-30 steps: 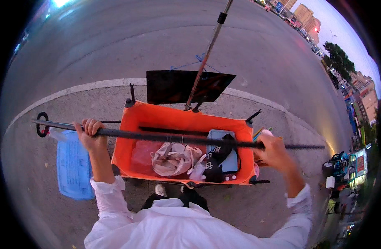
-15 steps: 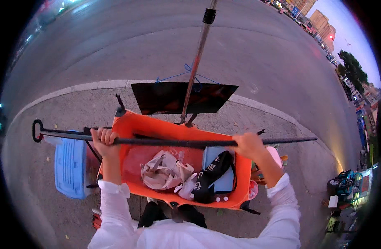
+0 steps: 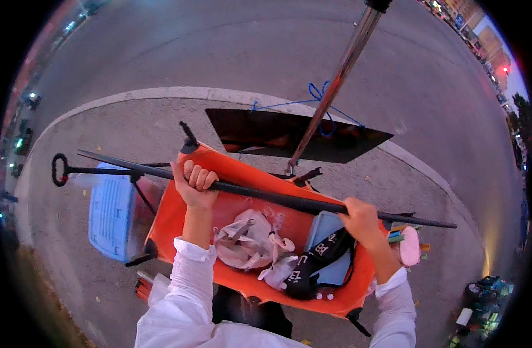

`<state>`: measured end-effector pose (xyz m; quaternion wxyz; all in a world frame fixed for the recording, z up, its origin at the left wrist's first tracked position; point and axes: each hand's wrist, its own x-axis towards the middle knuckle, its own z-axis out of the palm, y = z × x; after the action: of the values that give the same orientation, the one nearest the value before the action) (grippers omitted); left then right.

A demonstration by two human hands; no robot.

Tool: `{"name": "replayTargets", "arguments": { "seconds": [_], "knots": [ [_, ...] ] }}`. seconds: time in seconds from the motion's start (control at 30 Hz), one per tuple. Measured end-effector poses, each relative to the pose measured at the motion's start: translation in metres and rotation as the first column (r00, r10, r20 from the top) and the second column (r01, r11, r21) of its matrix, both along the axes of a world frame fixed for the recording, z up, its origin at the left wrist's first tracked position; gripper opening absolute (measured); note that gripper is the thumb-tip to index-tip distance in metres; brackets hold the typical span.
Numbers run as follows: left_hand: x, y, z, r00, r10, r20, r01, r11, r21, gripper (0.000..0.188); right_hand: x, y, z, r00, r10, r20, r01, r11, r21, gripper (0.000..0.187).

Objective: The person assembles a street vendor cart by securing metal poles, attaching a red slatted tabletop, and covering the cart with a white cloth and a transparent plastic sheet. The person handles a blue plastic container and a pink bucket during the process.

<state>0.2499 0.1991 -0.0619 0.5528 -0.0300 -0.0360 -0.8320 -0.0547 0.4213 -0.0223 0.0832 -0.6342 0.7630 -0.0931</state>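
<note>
A long black pole [image 3: 277, 198] lies crosswise above the orange folding wagon [image 3: 225, 165], its left end farther away than its right. My left hand [image 3: 197, 184] is closed around it over the wagon's left side. Toward the wagon's right end, my right hand [image 3: 360, 220] grips the same pole. Inside the wagon are a crumpled pale plastic bag [image 3: 245, 239], a black pouch [image 3: 303, 278] with white lettering and a light blue flat-sided container [image 3: 334, 264]. The wagon's black pull handle [image 3: 100, 170] sticks out to the left, with a loop at its end.
Beyond the wagon stands a metal post [image 3: 338, 75], with a dark panel [image 3: 248, 133] tied by blue cord [image 3: 318, 91]. A blue-lidded box [image 3: 111, 211] sits at left. A pink rounded item [image 3: 409, 246] hangs at right. A pale curb [image 3: 161, 93] borders the road.
The pole has turned: its left end now points farther away and its right end comes nearer. Both hands keep their hold. The whole view has shifted and tilted.
</note>
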Motion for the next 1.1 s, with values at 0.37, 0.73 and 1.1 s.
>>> {"name": "replayTargets", "arguments": {
  "seconds": [0.37,0.73,1.1],
  "knots": [
    [-0.106,0.036,-0.072,0.288,0.329,0.899,0.111,0.921,-0.373,0.062,-0.067,-0.041,-0.056,0.988,-0.122,-0.092,0.126,0.991,0.040,0.024],
    [-0.235,0.063,-0.152,-0.010,0.842,0.539,0.485,0.475,-0.735,0.023,-0.077,-0.070,-0.097,0.982,-0.180,-0.059,0.183,0.981,0.063,0.023],
    [-0.226,0.027,-0.148,0.358,0.475,0.804,0.718,0.411,-0.562,0.020,-0.077,-0.071,-0.096,0.987,-0.153,-0.041,0.158,0.974,0.164,0.024]
  ]
}}
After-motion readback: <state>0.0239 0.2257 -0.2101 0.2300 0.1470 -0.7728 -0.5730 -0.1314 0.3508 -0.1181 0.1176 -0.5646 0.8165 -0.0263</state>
